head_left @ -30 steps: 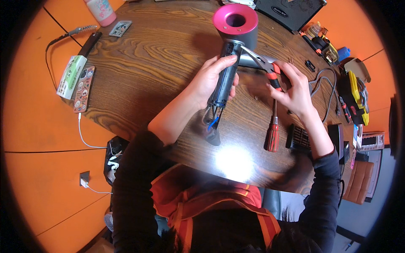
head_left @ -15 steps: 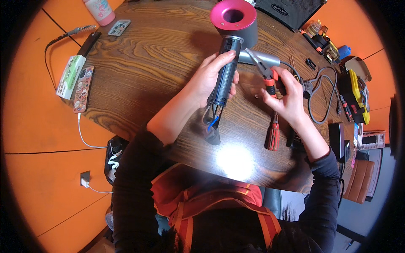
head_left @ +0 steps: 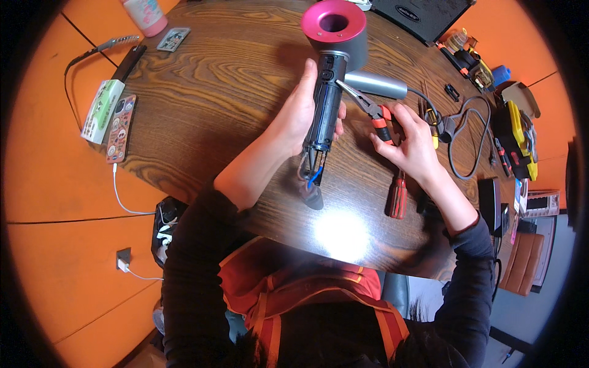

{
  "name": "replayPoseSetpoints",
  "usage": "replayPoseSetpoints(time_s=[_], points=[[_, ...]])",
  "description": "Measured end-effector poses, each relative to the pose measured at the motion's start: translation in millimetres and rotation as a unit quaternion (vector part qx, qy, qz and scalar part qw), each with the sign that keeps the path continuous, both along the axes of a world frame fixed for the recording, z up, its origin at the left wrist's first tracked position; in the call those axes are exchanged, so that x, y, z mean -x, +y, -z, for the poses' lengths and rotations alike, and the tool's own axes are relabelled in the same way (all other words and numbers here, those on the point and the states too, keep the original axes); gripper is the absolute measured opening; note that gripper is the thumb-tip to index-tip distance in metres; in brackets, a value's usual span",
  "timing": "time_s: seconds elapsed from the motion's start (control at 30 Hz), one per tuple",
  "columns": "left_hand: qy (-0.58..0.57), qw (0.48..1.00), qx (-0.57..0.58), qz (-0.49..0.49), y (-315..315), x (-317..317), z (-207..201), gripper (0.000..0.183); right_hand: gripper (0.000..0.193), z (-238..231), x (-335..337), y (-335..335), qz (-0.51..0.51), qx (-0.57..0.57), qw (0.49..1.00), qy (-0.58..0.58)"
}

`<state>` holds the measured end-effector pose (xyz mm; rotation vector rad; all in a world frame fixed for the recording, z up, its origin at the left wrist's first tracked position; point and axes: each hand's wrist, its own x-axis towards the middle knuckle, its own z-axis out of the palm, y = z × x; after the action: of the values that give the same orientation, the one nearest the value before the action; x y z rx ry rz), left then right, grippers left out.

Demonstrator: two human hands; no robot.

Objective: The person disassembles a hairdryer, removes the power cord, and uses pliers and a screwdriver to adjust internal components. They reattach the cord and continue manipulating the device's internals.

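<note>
hair dryer [head_left: 328, 92]: upright-ish over the middle of the tabletop, dark grey handle, grey barrel head with pink ring, hollow centre; handle casing looks opened, inner parts showing
wires [head_left: 311, 175]: blue and grey leads hang out of the handle's lower end, touching a small grey plug piece [head_left: 311, 197] lying on the wood
left hand [head_left: 300, 113]: wrapped around the handle from the left, fingers closed on it, thumb side behind
right hand [head_left: 414, 144]: closed on the red grips of the pliers
pliers [head_left: 367, 107]: long-nose, metal tips pointing left and touching the handle near its upper part
tabletop [head_left: 215, 92]: round, dark brown wood with strong grain, glossy; bright lamp glare near the front edge
screwdriver [head_left: 397, 196]: red handle, lies just below the right hand
grey tube [head_left: 374, 84]: smooth metal-look cylinder lying behind the pliers, just right of the dryer head
black cable [head_left: 463, 138]: looped, right of the right hand
phone [head_left: 119, 127]: patterned case, left edge, white cord plugged in
green-white box [head_left: 101, 110]: just beside the phone
pink bottle [head_left: 144, 15]: far left rim
tool clutter: yellow-black tools at the right rim, too small to tell apart
in the way: left hand hides the handle's left side
</note>
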<state>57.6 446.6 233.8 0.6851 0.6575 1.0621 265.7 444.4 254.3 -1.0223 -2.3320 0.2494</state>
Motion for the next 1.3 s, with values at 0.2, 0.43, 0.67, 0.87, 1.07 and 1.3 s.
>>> replayPoseSetpoints(time_s=[0.2, 0.43, 0.67, 0.87, 1.07, 1.3], points=[[0.002, 1.0, 0.004, 0.004, 0, 1, 2, 0.064, 0.04, 2, 2, -1, -0.003, -0.022, 0.999, 0.033], [0.004, 1.0, 0.006, 0.018, 0, 1, 0, 0.059, 0.042, 1, -1, 1, 0.01, 0.001, 1.0, 0.027], [0.073, 0.997, -0.02, -0.023, -1, -1, 0, 0.059, 0.042, -6, -1, 0, 0.045, 0.071, 0.995, -0.047], [0.099, 0.994, -0.033, -0.024, -2, -1, -1, 0.047, 0.043, -7, -5, 1, 0.044, 0.066, 0.995, -0.06], [0.09, 0.992, -0.083, -0.041, -4, -4, -4, 0.028, 0.044, -4, -8, 6, 0.009, -0.004, 1.0, -0.001], [0.164, 0.981, -0.099, -0.021, -5, -7, -1, 0.027, 0.043, -4, -8, 10, 0.013, -0.035, 0.999, -0.018]])
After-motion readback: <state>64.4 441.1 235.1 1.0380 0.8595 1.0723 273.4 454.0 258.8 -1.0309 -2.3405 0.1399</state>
